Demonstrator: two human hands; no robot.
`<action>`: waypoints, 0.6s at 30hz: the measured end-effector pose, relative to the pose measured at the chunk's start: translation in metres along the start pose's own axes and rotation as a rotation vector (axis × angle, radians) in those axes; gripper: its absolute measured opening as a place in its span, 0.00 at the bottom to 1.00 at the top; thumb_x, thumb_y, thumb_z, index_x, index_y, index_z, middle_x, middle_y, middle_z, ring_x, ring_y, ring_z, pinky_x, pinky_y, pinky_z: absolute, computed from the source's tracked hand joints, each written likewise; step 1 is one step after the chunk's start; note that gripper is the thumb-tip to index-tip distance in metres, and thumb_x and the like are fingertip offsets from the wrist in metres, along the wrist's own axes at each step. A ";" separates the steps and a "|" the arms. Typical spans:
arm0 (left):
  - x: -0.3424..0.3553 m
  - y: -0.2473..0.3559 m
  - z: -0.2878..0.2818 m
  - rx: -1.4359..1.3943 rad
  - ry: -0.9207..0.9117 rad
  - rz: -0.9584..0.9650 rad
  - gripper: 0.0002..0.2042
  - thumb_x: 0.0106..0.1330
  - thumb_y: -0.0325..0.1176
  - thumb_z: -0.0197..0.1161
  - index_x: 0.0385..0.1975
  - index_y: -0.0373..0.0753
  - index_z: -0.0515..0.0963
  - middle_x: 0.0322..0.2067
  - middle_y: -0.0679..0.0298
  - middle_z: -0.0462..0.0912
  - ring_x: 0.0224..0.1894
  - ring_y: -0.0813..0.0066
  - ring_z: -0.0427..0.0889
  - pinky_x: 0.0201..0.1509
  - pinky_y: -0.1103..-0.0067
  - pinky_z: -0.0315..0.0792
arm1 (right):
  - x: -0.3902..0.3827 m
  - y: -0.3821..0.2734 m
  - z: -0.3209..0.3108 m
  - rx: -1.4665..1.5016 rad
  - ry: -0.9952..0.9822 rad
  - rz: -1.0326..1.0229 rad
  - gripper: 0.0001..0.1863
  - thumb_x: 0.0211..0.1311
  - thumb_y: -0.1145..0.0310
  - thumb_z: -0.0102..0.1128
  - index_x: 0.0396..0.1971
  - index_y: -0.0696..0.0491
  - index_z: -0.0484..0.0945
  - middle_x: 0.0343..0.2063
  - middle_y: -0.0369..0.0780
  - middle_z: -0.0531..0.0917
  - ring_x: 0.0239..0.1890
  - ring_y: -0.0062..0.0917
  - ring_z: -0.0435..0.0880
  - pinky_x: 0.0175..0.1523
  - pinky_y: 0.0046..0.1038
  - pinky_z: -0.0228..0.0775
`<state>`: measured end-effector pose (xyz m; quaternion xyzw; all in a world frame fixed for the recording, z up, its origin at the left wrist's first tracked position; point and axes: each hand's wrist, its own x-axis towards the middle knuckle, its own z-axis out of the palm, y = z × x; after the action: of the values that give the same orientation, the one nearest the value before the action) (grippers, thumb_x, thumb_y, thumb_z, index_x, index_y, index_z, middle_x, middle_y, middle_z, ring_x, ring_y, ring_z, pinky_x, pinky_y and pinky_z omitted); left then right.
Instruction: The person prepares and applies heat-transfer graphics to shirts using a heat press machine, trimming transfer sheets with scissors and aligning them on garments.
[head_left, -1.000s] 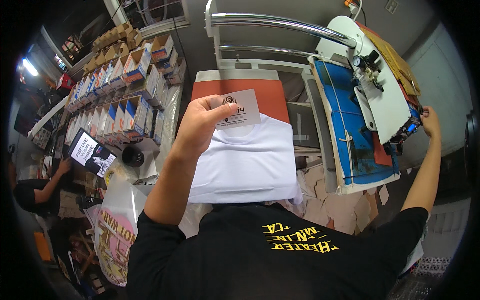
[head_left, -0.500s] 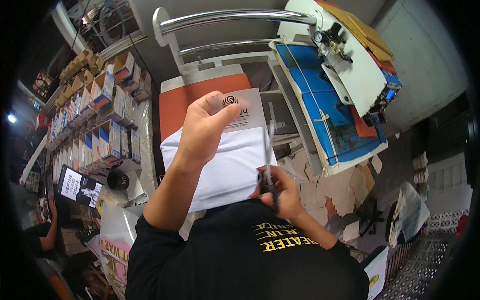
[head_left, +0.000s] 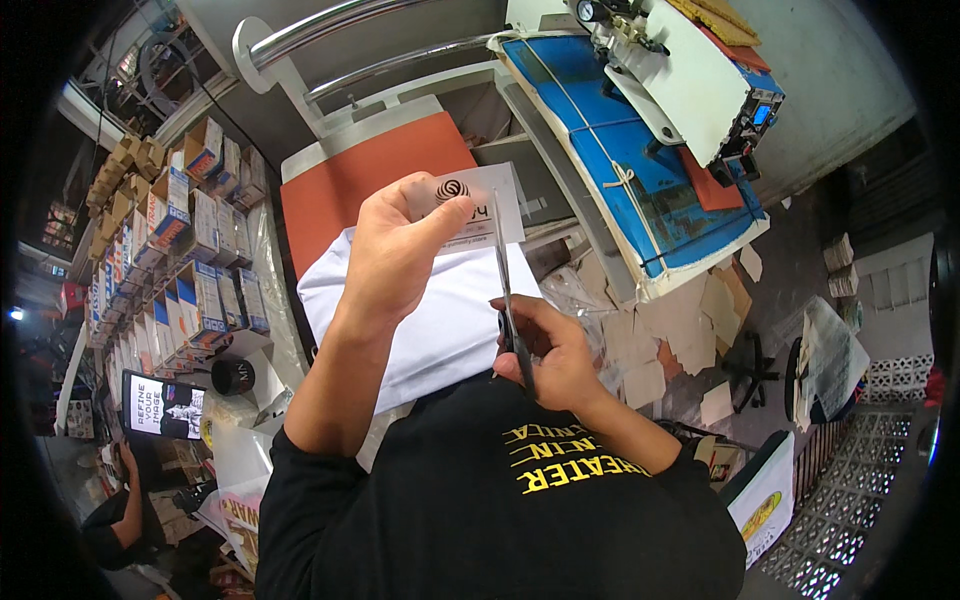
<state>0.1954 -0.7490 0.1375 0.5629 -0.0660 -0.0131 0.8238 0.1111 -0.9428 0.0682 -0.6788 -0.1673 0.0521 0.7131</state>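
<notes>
Pinched between the thumb and fingers of my left hand (head_left: 395, 245) is a translucent film sheet (head_left: 508, 195) with a black printed spiral logo and lettering. My right hand (head_left: 550, 350) is closed round the handles of a pair of scissors (head_left: 502, 255). Their long blades point away from me and overlap the right part of the film; whether they are cutting I cannot tell. Beneath both hands a folded white cloth (head_left: 400, 320) lies over an orange-red pad (head_left: 350, 190) on a press. My left fingers hide part of the print.
A blue platen (head_left: 610, 150) under a white press head (head_left: 690, 80) stands at the right. Metal bars (head_left: 330, 35) cross the back. Narrow cardboard boxes (head_left: 180, 250) line the left, near a black mug (head_left: 233, 376). Scraps (head_left: 690, 310) litter the right; another person's arm (head_left: 130, 500) shows lower left.
The scissors have come left, from beside the film to over its right part. My left hand still holds the film. The whole view has turned and shifted somewhat.
</notes>
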 end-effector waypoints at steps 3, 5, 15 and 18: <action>-0.001 0.003 0.006 -0.003 0.034 -0.010 0.06 0.64 0.25 0.65 0.25 0.35 0.76 0.30 0.66 0.83 0.31 0.87 0.75 0.35 0.84 0.69 | 0.001 0.000 0.000 -0.040 -0.002 0.010 0.32 0.50 0.62 0.80 0.52 0.60 0.76 0.24 0.31 0.76 0.23 0.09 0.72 0.27 0.16 0.62; 0.000 0.000 0.004 0.010 0.039 -0.009 0.07 0.64 0.26 0.65 0.24 0.36 0.75 0.29 0.66 0.82 0.31 0.88 0.74 0.34 0.85 0.67 | 0.001 0.000 0.000 -0.083 -0.004 0.011 0.30 0.51 0.63 0.79 0.51 0.60 0.76 0.23 0.31 0.76 0.23 0.09 0.72 0.27 0.16 0.61; 0.003 -0.012 -0.005 0.060 0.046 0.012 0.13 0.63 0.27 0.68 0.19 0.39 0.72 0.22 0.74 0.74 0.26 0.90 0.65 0.28 0.85 0.60 | 0.004 0.000 0.005 0.019 0.042 0.155 0.25 0.55 0.64 0.77 0.48 0.60 0.78 0.20 0.30 0.76 0.21 0.08 0.70 0.25 0.16 0.60; -0.003 -0.013 0.005 0.075 0.025 -0.010 0.14 0.63 0.27 0.68 0.18 0.40 0.70 0.21 0.75 0.72 0.25 0.90 0.64 0.27 0.85 0.58 | 0.008 0.006 0.002 0.039 0.065 0.116 0.24 0.55 0.66 0.76 0.48 0.59 0.78 0.20 0.30 0.75 0.21 0.08 0.71 0.25 0.16 0.60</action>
<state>0.1928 -0.7581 0.1268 0.5939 -0.0530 -0.0077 0.8028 0.1191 -0.9375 0.0634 -0.6746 -0.1035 0.0747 0.7270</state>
